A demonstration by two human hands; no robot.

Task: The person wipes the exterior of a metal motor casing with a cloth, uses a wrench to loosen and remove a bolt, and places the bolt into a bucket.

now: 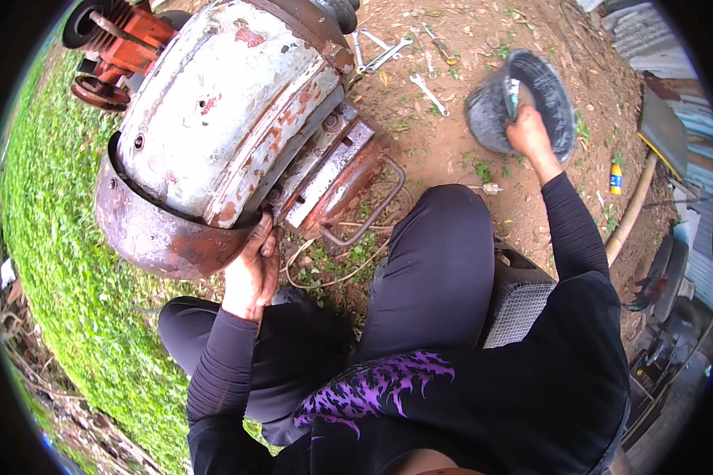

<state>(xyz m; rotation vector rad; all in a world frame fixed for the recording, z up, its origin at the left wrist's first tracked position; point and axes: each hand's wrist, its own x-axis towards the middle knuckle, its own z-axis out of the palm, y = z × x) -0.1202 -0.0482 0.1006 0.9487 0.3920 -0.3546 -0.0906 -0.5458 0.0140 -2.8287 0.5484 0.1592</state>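
Observation:
A large old electric motor (206,103), with worn pale paint and rust, takes up the upper left. My left hand (251,267) is closed on the lower edge of its rusty, curved end cover (162,241), with part of the fingers hidden. A gap shows between the cover and the motor body. On the right, my right hand (528,133) reaches into a dark bucket (483,119) that is tilted toward me. Its fingers are closed round a slim, pale green object (514,96), whose kind I cannot make out.
Several wrenches (429,95) lie on the dirt beyond the motor. An orange machine (139,39) with a pulley stands at the far left. On the right are a yellow bottle (615,179), a wooden-handled shovel (632,207) and corrugated sheets. A bent metal handle (364,226) juts from the motor's base.

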